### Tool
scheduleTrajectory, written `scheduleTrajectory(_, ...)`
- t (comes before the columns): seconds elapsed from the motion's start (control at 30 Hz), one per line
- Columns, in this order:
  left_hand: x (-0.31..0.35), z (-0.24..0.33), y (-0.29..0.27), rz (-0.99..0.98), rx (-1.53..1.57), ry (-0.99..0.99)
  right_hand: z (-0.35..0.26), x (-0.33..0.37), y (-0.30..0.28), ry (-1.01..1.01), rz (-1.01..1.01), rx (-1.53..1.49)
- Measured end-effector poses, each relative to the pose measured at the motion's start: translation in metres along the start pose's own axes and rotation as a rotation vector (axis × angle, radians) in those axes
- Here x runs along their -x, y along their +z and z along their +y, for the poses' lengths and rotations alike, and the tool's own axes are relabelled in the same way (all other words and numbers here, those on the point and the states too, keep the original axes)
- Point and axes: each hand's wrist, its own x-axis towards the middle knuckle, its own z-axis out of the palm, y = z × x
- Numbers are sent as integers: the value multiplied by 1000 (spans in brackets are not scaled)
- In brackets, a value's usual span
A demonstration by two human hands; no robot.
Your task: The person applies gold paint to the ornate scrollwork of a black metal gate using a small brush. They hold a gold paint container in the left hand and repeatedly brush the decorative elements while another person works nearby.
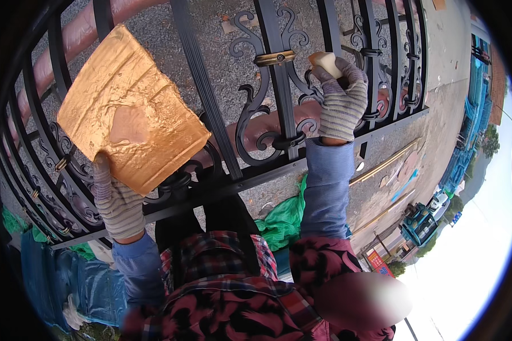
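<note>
My left hand (118, 202), in a striped knit glove, grips the lower edge of a piece of cardboard (159, 91) coated in gold paint, with a bare brown patch near its middle. In my gloved right hand (342, 108) is a small pale sponge (327, 63), its left end stained gold-brown, held between fingers and thumb. Below both hands lies a black ornamental metal fence panel (190, 74) with upright bars and scrollwork. Right of the cardboard, a gold collar (275, 58) rings one bar, with the sponge just beside it. A lower collar (289, 140) on that bar is black.
Pink plastic-wrapped rolls (261, 126) run beneath the panel. Green netting (284, 219) lies by my legs, and blue wrapped bundles (91, 281) sit at lower left. Gold-coloured strips (384, 162) rest on the concrete at right. A blue-green vehicle (421, 224) stands farther off.
</note>
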Motion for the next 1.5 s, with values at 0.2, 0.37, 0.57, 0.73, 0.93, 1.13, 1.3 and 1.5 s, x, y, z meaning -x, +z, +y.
scheduleTrajectory(0.2, 8, -12, 8, -38, 81, -55, -37, 34, -34, 45, 106, -138)
scheduleTrajectory(0.37, 17, -20, 1, -178, 154, -111, -81, 78, -41, 37, 29, -305)
scheduleTrajectory(0.57, 43, -29, -7, -269, 182, -106, -132, 119, -38, -540, -281, 120)
scheduleTrajectory(0.73, 74, -44, -19, -269, 173, -89, -143, 148, -17, -805, -419, 260)
scheduleTrajectory(0.93, 128, -57, -47, -258, 183, -104, -145, 181, -50, -832, -424, 478)
scheduleTrajectory(1.13, 156, -72, -44, -257, 144, -96, -138, 191, -89, -843, -497, 548)
scheduleTrajectory(1.3, 154, -81, -14, -272, 112, -38, -103, 155, -145, -546, -248, -1)
scheduleTrajectory(1.5, 129, -99, 44, -243, 100, -42, -7, 66, -207, -353, 54, 47)
